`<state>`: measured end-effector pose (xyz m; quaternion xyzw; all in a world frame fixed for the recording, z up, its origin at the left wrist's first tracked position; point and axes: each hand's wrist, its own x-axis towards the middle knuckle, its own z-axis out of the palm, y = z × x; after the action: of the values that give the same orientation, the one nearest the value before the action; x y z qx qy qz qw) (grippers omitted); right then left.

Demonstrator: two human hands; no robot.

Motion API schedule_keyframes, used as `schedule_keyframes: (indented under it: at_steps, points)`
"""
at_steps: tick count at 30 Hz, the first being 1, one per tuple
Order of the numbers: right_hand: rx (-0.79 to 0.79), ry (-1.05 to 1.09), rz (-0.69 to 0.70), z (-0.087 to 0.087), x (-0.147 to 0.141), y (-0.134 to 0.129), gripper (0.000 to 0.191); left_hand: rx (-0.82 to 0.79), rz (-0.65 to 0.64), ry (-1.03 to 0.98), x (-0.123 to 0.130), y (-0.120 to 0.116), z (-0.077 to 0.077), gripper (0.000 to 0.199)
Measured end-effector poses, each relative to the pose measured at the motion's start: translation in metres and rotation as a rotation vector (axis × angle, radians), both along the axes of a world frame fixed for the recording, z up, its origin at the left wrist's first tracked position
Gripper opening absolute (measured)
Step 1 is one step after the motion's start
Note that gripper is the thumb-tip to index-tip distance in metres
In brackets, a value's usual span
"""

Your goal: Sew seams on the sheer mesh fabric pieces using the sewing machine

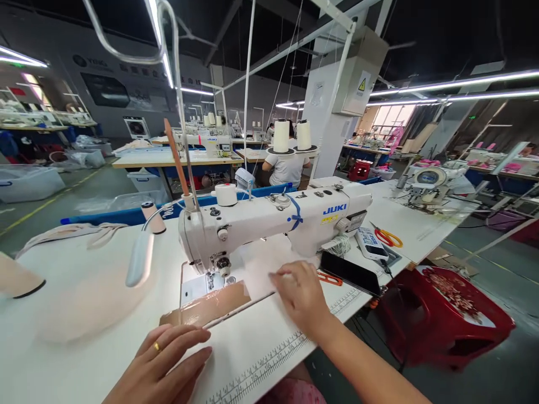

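A white sewing machine (265, 219) stands on the table, its presser foot (210, 280) at the left end. Beside the foot lies a brown, shiny plate (206, 306) with a straight front edge. A thin, pale white sheet (259, 266) rests on the machine bed, slightly blurred and overlapping the brown plate. My right hand (303, 297) is at the sheet's right edge, fingers curled and thumb and fingertips pinched together on it. My left hand (168, 362), with a ring on one finger, lies open near the table's front, fingers stretched toward the brown plate.
To the right lie a black phone (349, 272), an orange cutter (329, 278), a white control box (373, 244) and scissors (389, 238). A lamp (140, 258) and thread cones (19, 276) are left. A red stool (442, 314) stands at right; a person (288, 168) sits beyond.
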<state>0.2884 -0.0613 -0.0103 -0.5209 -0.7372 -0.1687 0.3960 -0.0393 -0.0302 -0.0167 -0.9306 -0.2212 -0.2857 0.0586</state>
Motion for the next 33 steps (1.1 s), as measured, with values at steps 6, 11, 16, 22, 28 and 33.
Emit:
schedule_keyframes:
  at_steps: [6, 11, 16, 22, 28, 33]
  points:
    - [-0.236, 0.017, 0.614, 0.005, -0.036, -0.044, 0.024, -0.178, 0.024, -0.056, 0.010, -0.015, 0.014, 0.029]
    - [-0.279, 0.150, 0.349, 0.002, -0.025, -0.035, 0.023, -0.262, 0.069, -0.081, 0.013, -0.018, 0.021, 0.030]
    - [-0.365, 0.022, 0.198, -0.015, -0.039, -0.023, 0.019, -0.441, 0.021, -0.091, 0.029, -0.015, 0.020, 0.028]
    - [-0.259, 0.066, 0.281, -0.018, -0.064, -0.028, 0.016, -0.800, 0.172, -0.143, 0.052, -0.009, 0.022, 0.038]
    - [-0.309, 0.071, 0.360, -0.023, -0.069, -0.032, 0.014, -0.878, 0.181, -0.130, 0.050, -0.002, 0.030, 0.025]
    - [-0.359, 0.078, 0.345, -0.029, -0.064, -0.032, 0.016, -0.977, 0.225, -0.227, 0.023, 0.002, 0.022, 0.020]
